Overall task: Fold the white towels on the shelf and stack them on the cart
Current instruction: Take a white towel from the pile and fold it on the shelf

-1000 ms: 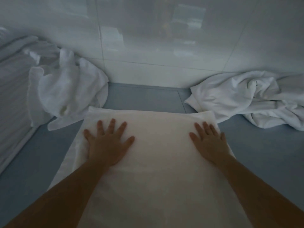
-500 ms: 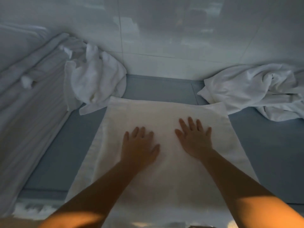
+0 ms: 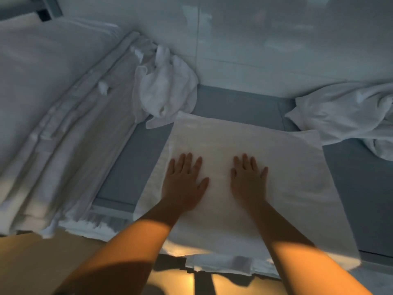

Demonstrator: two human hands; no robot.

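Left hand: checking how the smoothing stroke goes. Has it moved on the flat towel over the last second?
Yes. The left hand has slid inward from the flat towel's left edge toward its middle, nearer the right hand, palm flat.

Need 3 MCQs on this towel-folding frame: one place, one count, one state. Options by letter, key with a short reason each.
1. Where do both hands rest?
A. on the flat towel spread on the shelf
B. on the crumpled towel at far left
C. on the wall

2. How many crumpled towels lie on the shelf beyond the flat one?
A. none
B. two
C. four

3. How do the left hand and right hand lie?
A. both fists
B. pinching a corner
C. palms down, fingers straight

Key: 1 A, both palms sit mid-towel, side by side. 2 B, one crumpled towel at far left, one at far right. 3 C, fingers lie flat on the cloth, gripping nothing.
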